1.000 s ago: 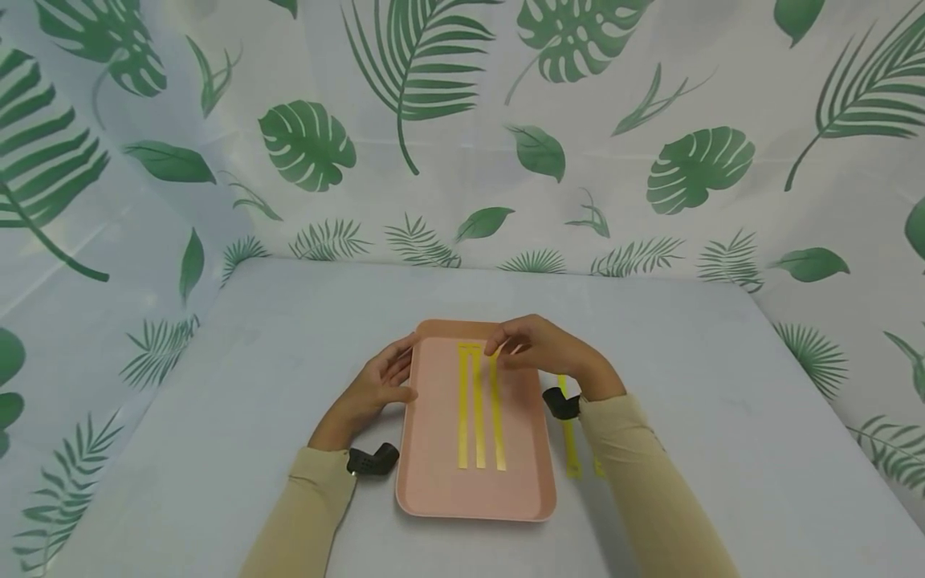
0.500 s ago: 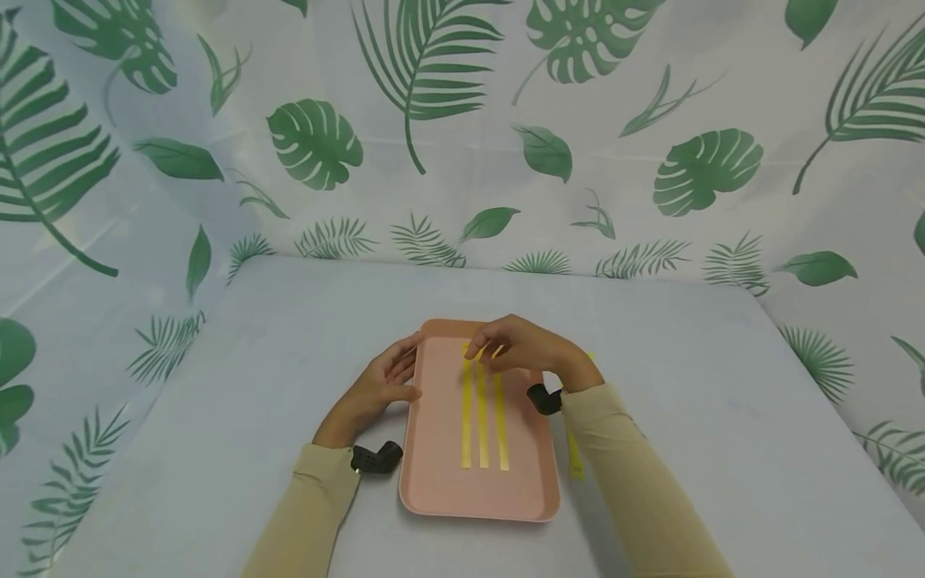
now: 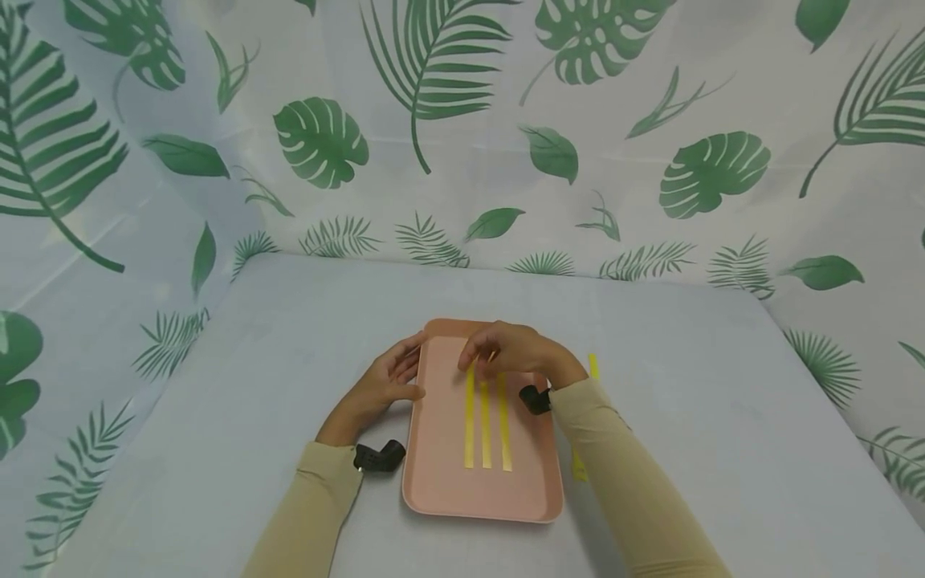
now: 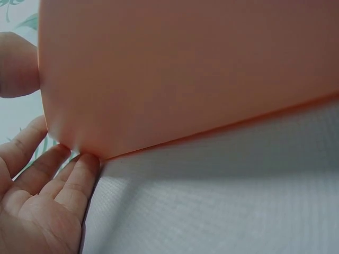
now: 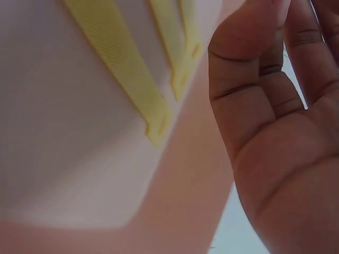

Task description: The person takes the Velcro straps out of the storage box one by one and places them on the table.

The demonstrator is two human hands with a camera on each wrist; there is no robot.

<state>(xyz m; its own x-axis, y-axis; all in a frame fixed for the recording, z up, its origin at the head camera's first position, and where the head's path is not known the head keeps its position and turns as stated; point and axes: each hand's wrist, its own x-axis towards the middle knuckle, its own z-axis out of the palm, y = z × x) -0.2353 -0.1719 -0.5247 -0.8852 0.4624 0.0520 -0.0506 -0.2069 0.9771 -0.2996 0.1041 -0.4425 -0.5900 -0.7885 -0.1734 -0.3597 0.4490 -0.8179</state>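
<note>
Touching pink tray (image 3: 437,449) at nine o'clock with straight-fingered left hand (image 3: 379,389); holding loosely bent, empty-looking right hand (image 3: 516,351) nearer, over twelve-o'clock ends of yellow slotted strips (image 3: 486,425) inside, running toward six.

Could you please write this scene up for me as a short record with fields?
Surface: white tabletop
Container: pink tray
Contents: three yellow strips, side by side, running lengthwise
Left hand: thumb and fingers touch the tray's left edge
Right hand: over the tray, at the strips' far ends; grip unclear
Beside tray: yellow material on the right, partly hidden by the right sleeve; count unclear
Backdrop: white cloth with green leaf print
</note>
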